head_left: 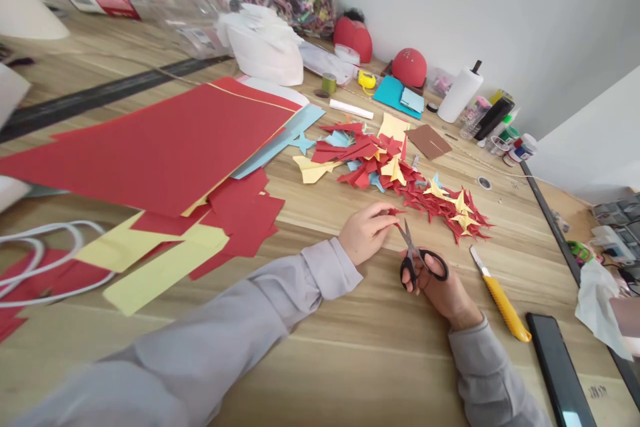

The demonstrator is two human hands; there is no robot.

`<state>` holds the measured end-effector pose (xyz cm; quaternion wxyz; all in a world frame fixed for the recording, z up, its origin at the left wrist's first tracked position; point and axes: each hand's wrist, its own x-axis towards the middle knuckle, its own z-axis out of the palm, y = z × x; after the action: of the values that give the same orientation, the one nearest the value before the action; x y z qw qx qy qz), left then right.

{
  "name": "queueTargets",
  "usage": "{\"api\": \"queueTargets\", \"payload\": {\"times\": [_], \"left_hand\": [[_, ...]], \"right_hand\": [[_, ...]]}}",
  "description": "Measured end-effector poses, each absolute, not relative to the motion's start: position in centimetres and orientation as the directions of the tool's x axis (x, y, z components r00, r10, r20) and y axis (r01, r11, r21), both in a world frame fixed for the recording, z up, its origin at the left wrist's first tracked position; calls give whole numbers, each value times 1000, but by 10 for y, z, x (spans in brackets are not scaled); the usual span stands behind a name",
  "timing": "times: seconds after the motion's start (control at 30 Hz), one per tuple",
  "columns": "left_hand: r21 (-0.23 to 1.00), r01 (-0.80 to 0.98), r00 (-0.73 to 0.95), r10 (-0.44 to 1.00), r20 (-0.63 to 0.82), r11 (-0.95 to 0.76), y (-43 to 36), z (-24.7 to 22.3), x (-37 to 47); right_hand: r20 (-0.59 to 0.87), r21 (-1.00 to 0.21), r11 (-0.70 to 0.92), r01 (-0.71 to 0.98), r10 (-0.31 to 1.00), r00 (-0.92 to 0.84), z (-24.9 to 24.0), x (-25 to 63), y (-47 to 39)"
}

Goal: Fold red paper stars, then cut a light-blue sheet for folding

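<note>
Left hand (367, 233) pinches a small, pointed red paper piece (397, 211) near a heap of red, yellow and blue paper shapes (417, 197); right hand (444, 290) grips black-handled metal scissors (412, 251), blades near the piece.

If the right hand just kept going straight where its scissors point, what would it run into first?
Most likely the small red paper piece pinched in the left hand: the scissors in the right hand point toward it. Whether the blades already touch it is unclear.
</note>
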<state>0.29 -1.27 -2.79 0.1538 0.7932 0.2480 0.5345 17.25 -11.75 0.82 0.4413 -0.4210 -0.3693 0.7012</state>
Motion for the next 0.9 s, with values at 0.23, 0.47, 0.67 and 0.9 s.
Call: {"api": "queueTargets", "payload": {"times": [0.23,0.47,0.67,0.9], "left_hand": [[508,243,307,563,768,-826,-13,-28,3],[477,281,306,548,778,-833,-11,-31,4],[459,297,326,541,775,-837,-10,-30,3],[464,270,307,532,789,-844,-11,-29,4]], "right_hand": [[-271,-911,-323,-258,938,-216,13,171,-120],[-268,-920,-309,-239,944,-191,11,171,-119],[-270,-928,-306,-212,945,-186,7,173,-117],[-268,-935,-302,-186,945,-187,7,174,-118]]}}
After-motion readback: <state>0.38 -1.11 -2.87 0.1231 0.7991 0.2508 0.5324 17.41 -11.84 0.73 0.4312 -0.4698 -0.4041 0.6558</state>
